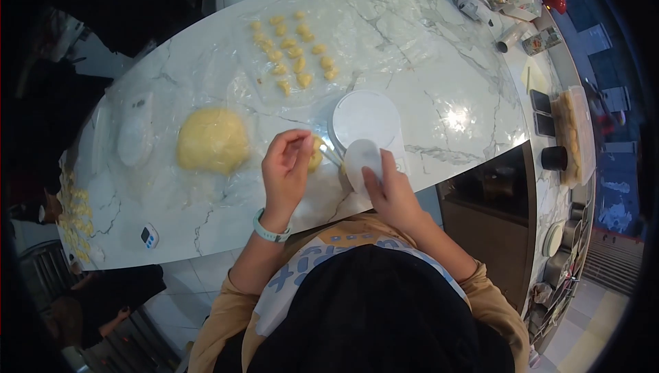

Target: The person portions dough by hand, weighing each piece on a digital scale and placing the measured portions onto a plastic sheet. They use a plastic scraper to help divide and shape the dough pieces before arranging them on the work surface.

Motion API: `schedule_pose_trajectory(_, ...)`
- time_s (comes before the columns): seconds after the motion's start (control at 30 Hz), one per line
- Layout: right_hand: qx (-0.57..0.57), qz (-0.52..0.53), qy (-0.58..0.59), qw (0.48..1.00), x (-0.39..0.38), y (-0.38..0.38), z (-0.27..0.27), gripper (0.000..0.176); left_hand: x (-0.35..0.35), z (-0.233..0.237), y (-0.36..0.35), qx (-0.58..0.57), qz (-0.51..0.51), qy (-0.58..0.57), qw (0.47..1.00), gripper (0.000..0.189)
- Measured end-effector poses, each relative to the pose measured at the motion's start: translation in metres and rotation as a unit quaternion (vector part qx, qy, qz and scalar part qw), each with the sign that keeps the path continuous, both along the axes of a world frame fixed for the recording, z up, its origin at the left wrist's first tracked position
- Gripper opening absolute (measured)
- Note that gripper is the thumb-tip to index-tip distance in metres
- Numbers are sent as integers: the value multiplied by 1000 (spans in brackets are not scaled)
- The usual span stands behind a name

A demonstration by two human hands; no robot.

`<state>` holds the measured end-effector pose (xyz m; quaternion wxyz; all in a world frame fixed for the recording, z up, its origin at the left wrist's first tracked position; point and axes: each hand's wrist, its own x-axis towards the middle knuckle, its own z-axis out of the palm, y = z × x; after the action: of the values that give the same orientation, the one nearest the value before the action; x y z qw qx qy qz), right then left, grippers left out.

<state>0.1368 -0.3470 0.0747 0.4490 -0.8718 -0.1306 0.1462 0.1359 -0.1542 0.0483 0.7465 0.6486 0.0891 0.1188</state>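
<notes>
My right hand (394, 194) grips a white, rounded scraper-like piece (362, 163) with thumb and fingers, at the front edge of the kitchen scale (364, 119). To its left, my left hand (287, 170) has its thumb and fingertips drawn together; what they hold, if anything, is hidden. A small piece of yellow dough (316, 155) sits just right of my left hand, partly covered by it. Further left rests a large ball of dough (213, 141) under clear film. Several small dough pieces (295, 51) lie in rows beyond the scale on plastic film.
A white marble-patterned table (425, 43) spans the view. A small digital timer (149, 235) lies near its front left, with more dough pieces (75, 215) at the far left corner. On the right counter are phones (543, 113), a black cup (554, 159) and a plastic box (576, 136). People stand at the left.
</notes>
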Motion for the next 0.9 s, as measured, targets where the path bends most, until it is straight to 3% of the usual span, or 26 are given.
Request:
schedule_pose_trajectory(0.13,60,-42,37,997,4,-12,14,37,14,13,-15,-27,-55,32,998,18)
schedule_pose_trajectory(0.23,53,-23,28,998,1,-14,18,37,-2,0,-10,34,-65,-11,997,18)
schedule_pose_trajectory(0.3,51,-3,35,998,-1,-11,12,37,-19,-6,0,225,-145,30,963,19)
schedule_pose_trajectory(0.4,18,68,19,997,-6,-5,-11,37,-44,-16,0,313,-177,84,929,23)
schedule_pose_trajectory(0.43,-15,116,-10,993,-5,-3,-16,37,-49,-23,-2,353,-153,29,923,27)
schedule_pose_trajectory(0.53,-22,100,-44,994,-5,2,-19,37,-57,-37,-4,394,-151,-5,907,27)
schedule_pose_trajectory(0.67,-48,100,0,994,1,8,-8,36,-58,-40,-4,361,-150,39,920,25)
schedule_pose_trajectory(0.83,-150,182,-34,971,-3,30,-32,35,-57,-37,-4,364,-124,16,923,13)
schedule_pose_trajectory(0.9,-134,186,-77,970,-15,30,-44,35,-59,-33,-1,349,-123,46,928,11)
